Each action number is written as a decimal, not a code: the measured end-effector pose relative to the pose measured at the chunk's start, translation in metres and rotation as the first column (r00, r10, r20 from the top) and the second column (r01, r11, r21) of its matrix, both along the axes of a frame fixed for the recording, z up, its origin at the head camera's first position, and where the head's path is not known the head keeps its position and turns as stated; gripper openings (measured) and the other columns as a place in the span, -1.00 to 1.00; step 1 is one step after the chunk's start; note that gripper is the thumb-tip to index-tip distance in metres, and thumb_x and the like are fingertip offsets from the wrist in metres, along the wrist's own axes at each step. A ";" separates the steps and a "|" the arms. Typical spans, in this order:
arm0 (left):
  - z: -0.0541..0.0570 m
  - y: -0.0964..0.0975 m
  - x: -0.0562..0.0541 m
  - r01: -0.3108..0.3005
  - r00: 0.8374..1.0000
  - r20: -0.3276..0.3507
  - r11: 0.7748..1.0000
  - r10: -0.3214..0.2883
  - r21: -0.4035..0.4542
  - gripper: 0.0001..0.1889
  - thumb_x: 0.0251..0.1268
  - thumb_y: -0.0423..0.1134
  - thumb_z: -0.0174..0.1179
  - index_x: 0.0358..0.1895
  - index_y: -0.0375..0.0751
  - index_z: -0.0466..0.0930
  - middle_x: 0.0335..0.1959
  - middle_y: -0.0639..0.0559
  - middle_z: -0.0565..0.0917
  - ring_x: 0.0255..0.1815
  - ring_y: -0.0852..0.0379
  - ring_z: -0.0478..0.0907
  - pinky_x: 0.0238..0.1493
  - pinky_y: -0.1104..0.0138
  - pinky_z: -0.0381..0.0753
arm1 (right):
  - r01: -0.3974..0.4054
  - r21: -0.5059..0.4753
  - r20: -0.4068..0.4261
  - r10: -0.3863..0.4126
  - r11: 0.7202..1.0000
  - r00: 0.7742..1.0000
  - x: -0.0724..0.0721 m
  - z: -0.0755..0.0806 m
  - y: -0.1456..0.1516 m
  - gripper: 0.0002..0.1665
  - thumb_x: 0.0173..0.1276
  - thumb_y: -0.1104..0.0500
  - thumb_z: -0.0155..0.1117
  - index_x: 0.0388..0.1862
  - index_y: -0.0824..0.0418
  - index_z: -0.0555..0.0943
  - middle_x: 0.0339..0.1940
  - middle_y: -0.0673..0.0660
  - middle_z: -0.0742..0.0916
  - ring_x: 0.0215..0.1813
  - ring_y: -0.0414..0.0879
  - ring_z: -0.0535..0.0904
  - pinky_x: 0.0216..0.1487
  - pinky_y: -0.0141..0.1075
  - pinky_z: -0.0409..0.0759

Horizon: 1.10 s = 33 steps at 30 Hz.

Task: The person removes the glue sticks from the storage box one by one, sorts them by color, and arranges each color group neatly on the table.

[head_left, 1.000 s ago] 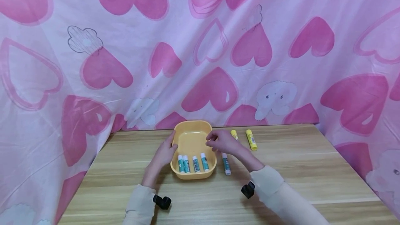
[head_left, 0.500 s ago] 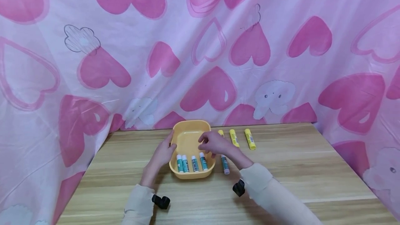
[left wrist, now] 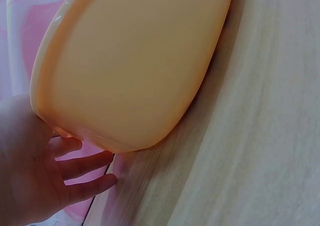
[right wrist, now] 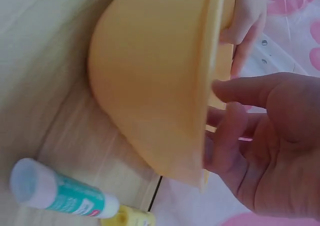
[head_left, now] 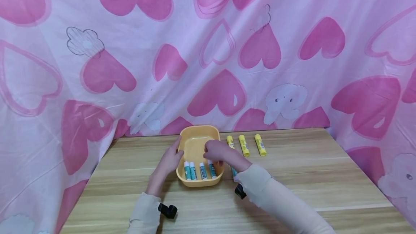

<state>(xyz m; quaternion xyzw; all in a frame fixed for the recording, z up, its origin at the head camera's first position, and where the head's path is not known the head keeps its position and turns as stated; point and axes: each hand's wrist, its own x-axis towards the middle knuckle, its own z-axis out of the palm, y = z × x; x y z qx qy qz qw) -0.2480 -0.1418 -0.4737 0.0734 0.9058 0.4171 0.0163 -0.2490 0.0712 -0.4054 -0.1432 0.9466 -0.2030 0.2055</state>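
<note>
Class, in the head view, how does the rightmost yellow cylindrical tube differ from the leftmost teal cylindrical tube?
Caps: the rightmost yellow cylindrical tube has a yellow cap; the leftmost teal cylindrical tube, a white one.
Place: the yellow one lies on the wooden table, the teal one inside the orange plastic tray.
Spacing: the yellow one lies apart from its neighbour; the teal one sits close beside another teal tube.
Both are slim.

A pink cloth [head_left: 182, 28] printed with darker hearts [head_left: 217, 95] and pale cartoon animals [head_left: 286, 98] hangs behind and beside a streaked wooden table [head_left: 325, 176].
</note>
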 end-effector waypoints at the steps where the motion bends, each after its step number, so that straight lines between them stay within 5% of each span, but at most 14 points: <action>1: 0.000 0.000 0.000 0.000 1.000 -0.001 1.000 0.000 0.001 -0.33 0.53 -0.25 -0.08 0.62 -0.12 -0.08 0.58 -0.19 0.15 0.55 -0.18 0.17 0.54 -0.06 0.16 | -0.008 0.029 0.015 0.008 1.000 1.000 -0.002 0.000 -0.003 -0.80 0.40 0.08 0.26 -0.25 0.20 0.64 -0.60 0.09 0.64 -0.62 -0.07 0.60 -0.64 -0.32 0.61; 8: -0.001 0.000 0.000 0.004 1.000 -0.020 1.000 -0.004 -0.005 -0.32 0.51 -0.25 -0.07 0.61 -0.14 -0.07 0.58 -0.19 0.16 0.54 -0.18 0.19 0.53 -0.05 0.18 | -0.012 0.067 0.144 0.002 0.998 0.990 -0.003 -0.003 -0.009 -0.79 0.20 0.15 0.46 -0.31 0.16 0.57 -0.40 0.16 0.70 -0.53 -0.06 0.64 -0.56 -0.30 0.66; 20: 0.000 -0.001 -0.001 -0.007 1.000 -0.010 1.000 0.007 0.000 -0.32 0.50 -0.23 -0.07 0.61 -0.13 -0.05 0.58 -0.17 0.16 0.55 -0.16 0.17 0.55 -0.04 0.15 | -0.048 -0.094 0.177 0.064 0.994 0.982 0.003 -0.009 -0.009 -0.83 0.17 0.25 0.47 -0.34 0.16 0.61 -0.41 0.08 0.65 -0.42 -0.03 0.67 -0.30 -0.17 0.76; 26: -0.001 0.000 -0.001 -0.008 1.000 -0.005 1.000 0.008 0.006 -0.33 0.51 -0.23 -0.07 0.61 -0.13 -0.06 0.58 -0.17 0.16 0.55 -0.15 0.18 0.54 -0.03 0.17 | -0.050 -0.148 0.211 0.081 0.988 0.974 0.005 -0.010 -0.009 -0.76 0.16 0.27 0.48 -0.23 0.20 0.60 -0.35 0.09 0.64 -0.42 0.01 0.68 -0.30 -0.14 0.77; 33: -0.001 0.001 -0.001 -0.005 1.000 -0.001 1.000 0.005 0.010 -0.32 0.52 -0.23 -0.07 0.61 -0.11 -0.07 0.59 -0.15 0.15 0.55 -0.14 0.18 0.53 -0.03 0.18 | -0.071 -0.139 0.154 0.092 0.988 0.984 0.009 -0.010 -0.009 -0.70 0.12 0.27 0.50 -0.19 0.17 0.60 -0.38 0.08 0.63 -0.44 0.00 0.65 -0.33 -0.18 0.73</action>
